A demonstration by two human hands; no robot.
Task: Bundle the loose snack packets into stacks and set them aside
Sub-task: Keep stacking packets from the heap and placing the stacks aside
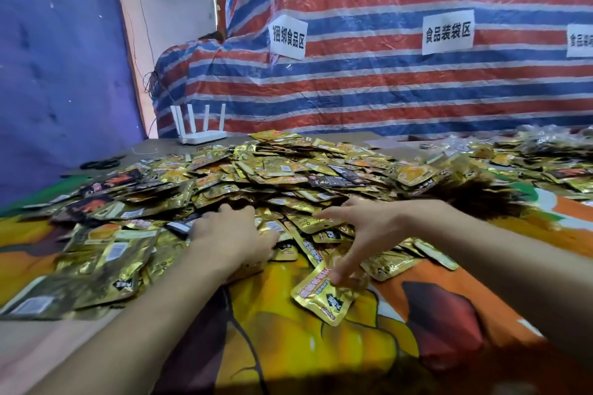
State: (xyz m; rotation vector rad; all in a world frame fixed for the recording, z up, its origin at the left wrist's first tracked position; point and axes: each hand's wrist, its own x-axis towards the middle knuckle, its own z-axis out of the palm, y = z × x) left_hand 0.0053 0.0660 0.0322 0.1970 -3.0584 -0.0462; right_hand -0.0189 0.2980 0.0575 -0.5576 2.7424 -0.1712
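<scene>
Head view: black scissors (99,163) and a white router (200,135) sit at ten and eleven o'clock of the heap of gold snack packets (288,176) on the printed cloth (321,356). The left hand (231,234) lies palm down at the heap's six o'clock edge, fingertips buried; whether it grips any packet cannot be told. The right hand (362,231) is spread wide, holding nothing, one fingertip touching a loose packet (321,298) at its seven o'clock.
</scene>
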